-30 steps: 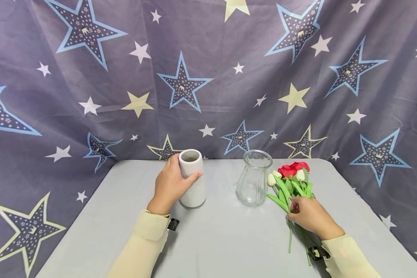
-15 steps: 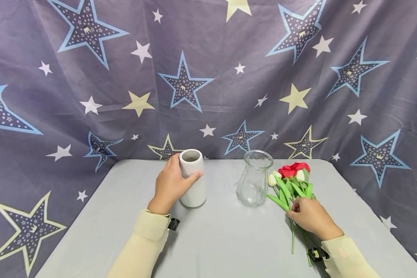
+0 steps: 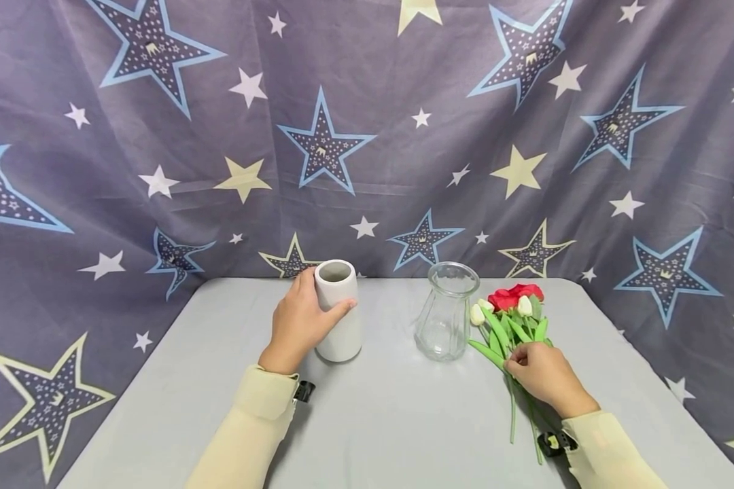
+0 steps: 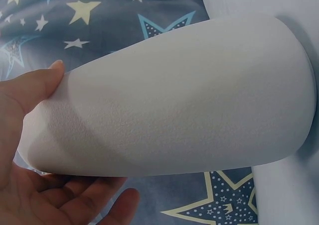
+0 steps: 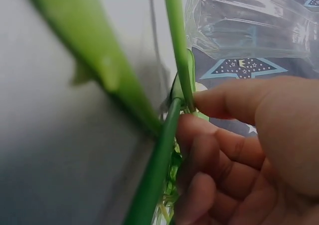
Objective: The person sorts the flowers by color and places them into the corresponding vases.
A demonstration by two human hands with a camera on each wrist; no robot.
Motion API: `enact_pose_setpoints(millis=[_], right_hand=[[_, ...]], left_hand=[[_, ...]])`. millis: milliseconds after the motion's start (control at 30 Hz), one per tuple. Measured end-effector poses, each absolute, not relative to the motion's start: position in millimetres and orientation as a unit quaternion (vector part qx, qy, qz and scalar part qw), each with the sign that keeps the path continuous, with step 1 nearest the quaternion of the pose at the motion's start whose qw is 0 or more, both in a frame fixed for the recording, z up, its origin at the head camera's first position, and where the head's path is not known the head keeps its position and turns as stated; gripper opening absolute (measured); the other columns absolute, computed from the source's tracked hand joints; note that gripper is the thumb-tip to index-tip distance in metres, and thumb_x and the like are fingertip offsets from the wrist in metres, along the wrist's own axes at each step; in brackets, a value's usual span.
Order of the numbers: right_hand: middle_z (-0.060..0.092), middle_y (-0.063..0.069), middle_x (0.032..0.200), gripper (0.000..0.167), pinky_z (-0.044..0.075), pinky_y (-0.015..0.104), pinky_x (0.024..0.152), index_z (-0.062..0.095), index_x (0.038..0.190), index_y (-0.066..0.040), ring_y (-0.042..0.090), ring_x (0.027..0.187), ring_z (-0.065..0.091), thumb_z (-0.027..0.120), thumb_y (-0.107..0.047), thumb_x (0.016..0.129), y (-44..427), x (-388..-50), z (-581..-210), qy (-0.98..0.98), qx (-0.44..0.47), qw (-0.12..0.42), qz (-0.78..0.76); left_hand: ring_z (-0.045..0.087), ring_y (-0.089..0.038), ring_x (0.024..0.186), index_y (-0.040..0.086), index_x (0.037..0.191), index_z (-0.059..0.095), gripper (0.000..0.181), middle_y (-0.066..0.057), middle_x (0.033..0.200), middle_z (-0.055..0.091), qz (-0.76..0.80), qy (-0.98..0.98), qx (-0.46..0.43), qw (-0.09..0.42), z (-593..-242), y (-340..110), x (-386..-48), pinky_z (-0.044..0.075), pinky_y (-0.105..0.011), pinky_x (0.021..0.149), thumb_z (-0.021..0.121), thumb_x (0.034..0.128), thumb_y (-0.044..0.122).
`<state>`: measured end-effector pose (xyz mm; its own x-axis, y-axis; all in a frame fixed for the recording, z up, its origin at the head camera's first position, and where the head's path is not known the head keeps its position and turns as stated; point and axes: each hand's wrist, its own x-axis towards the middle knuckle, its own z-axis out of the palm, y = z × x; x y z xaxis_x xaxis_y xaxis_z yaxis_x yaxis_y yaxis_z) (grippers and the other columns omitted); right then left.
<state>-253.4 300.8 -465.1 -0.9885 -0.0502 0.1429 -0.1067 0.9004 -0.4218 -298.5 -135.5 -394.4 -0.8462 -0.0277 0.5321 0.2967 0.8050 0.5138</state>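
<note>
The left hand (image 3: 300,322) is partly open, curved round the upper part of a white vase (image 3: 340,336), with the thumb on 1 side and the fingers on the other. This vase stands upright to the left of a clear glass vase (image 3: 443,333), with a gap between the 2.

To the right of the glass vase, the right hand (image 3: 547,380) is nearly closed, pinching a green stem (image 5: 152,185) between thumb and fingers. The stem belongs to a bunch of flowers (image 3: 500,333) lying right of the glass vase: its red blooms (image 3: 506,299) and 3 white buds are level with that vase's upper part, and the stem ends point nearer the person. A long leaf lies just beside the glass vase's base; whether they touch I cannot tell.

Both wrists, in cream sleeves (image 3: 245,424), carry black devices (image 3: 304,392). Under the glass vase is a grey table (image 3: 391,421); behind it hangs a star-patterned curtain (image 3: 373,75).
</note>
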Motion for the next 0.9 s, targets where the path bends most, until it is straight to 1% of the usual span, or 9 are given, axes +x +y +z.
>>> enact_pose_setpoints(millis=[133, 233, 567, 900], right_hand=[[0.071, -0.002, 0.078, 0.011, 0.049, 0.037, 0.064, 0.075, 0.084, -0.012, 0.015, 0.068, 0.061, 0.071, -0.019, 0.091, 300.7, -253.7, -462.4, -0.972, 0.034, 0.071, 0.222], [0.071, -0.001, 0.078, 0.011, 0.049, 0.037, 0.064, 0.075, 0.084, -0.011, 0.015, 0.067, 0.060, 0.070, -0.019, 0.090, 301.2, -254.0, -461.5, -0.971, 0.028, 0.078, 0.224], [0.072, -0.002, 0.080, 0.012, 0.051, 0.040, 0.067, 0.075, 0.088, -0.011, 0.015, 0.071, 0.062, 0.069, -0.021, 0.090, 302.1, -251.6, -461.0, -0.971, 0.017, 0.084, 0.222], [0.073, -0.001, 0.082, 0.014, 0.052, 0.042, 0.068, 0.077, 0.090, -0.011, 0.017, 0.073, 0.064, 0.068, -0.022, 0.090, 301.8, -249.3, -455.7, -0.971, 0.015, 0.094, 0.219]], left_hand=[[0.070, -0.040, 0.094, 0.012, 0.142, 0.051, 0.088, -0.011, 0.122, 0.065, -0.305, -0.910, -0.075, 0.271, -393.7, -135.8, -299.1, 0.054, -0.056, 0.073, 0.084, 0.0773, 0.061], [0.070, -0.040, 0.094, 0.012, 0.142, 0.051, 0.088, -0.011, 0.122, 0.065, -0.305, -0.911, -0.070, 0.268, -394.1, -135.5, -299.5, 0.054, -0.056, 0.074, 0.083, 0.0774, 0.061], [0.071, -0.040, 0.096, 0.012, 0.144, 0.050, 0.089, -0.011, 0.125, 0.065, -0.302, -0.915, -0.067, 0.258, -395.2, -135.5, -298.7, 0.054, -0.056, 0.075, 0.082, 0.0783, 0.063], [0.071, -0.038, 0.095, 0.013, 0.143, 0.050, 0.088, -0.009, 0.122, 0.065, -0.303, -0.915, -0.070, 0.258, -396.2, -136.3, -298.9, 0.054, -0.056, 0.074, 0.082, 0.0783, 0.063]])
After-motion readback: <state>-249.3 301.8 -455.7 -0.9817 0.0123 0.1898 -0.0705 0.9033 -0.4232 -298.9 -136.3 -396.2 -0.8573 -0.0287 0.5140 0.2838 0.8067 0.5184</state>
